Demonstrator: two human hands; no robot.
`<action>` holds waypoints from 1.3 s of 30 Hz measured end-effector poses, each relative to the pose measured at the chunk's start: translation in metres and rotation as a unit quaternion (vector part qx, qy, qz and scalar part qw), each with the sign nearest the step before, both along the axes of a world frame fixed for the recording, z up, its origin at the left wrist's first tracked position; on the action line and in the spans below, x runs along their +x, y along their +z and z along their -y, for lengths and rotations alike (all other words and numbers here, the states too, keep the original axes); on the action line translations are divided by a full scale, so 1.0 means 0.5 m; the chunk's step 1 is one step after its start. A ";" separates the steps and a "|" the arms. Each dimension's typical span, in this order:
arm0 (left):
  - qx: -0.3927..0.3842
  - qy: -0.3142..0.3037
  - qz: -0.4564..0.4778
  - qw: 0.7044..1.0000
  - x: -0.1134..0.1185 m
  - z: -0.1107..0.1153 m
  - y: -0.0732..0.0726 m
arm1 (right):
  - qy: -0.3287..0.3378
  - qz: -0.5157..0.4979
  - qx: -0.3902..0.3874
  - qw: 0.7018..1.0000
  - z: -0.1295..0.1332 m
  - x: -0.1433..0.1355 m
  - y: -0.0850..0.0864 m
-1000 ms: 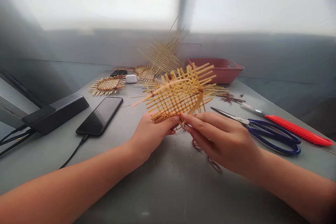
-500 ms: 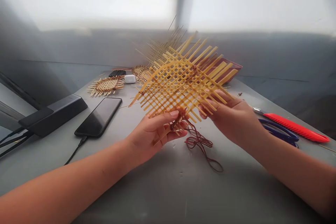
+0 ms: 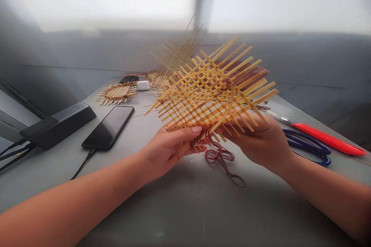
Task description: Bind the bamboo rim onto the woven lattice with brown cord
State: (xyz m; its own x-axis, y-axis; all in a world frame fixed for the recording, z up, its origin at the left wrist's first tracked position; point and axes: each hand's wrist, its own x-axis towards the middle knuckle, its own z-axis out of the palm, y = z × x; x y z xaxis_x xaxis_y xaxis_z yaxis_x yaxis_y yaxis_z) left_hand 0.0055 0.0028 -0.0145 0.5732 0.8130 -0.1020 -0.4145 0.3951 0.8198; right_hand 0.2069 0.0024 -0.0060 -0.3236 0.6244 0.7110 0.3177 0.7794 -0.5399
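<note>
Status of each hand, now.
Left hand: closed on the near edge of the woven lattice, thumb on top.
Right hand: behind the lattice's right side, fingers partly hidden; grip can't be told.

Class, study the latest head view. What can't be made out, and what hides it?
All in the head view:
1. How firm the grip of the right hand is: the held mat covers its fingertips.
2. Much of the red tray: behind the held mat.
3. Blades of the scissors: behind the right hand.
4. Fine weave of the far mat: blurred.
5. Where the black cables lead: cut off by the left edge.
</note>
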 end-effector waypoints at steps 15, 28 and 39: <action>0.012 -0.020 0.056 0.998 -0.003 0.001 -0.006 | -0.025 -0.015 -0.073 0.997 -0.012 -0.005 -0.013; 0.011 -0.032 0.062 0.997 0.000 0.002 -0.009 | -0.037 -0.040 -0.127 0.990 -0.004 -0.005 -0.007; 0.005 -0.023 0.064 0.998 -0.001 0.003 -0.004 | 0.114 -0.346 -0.373 0.853 -0.025 -0.013 -0.005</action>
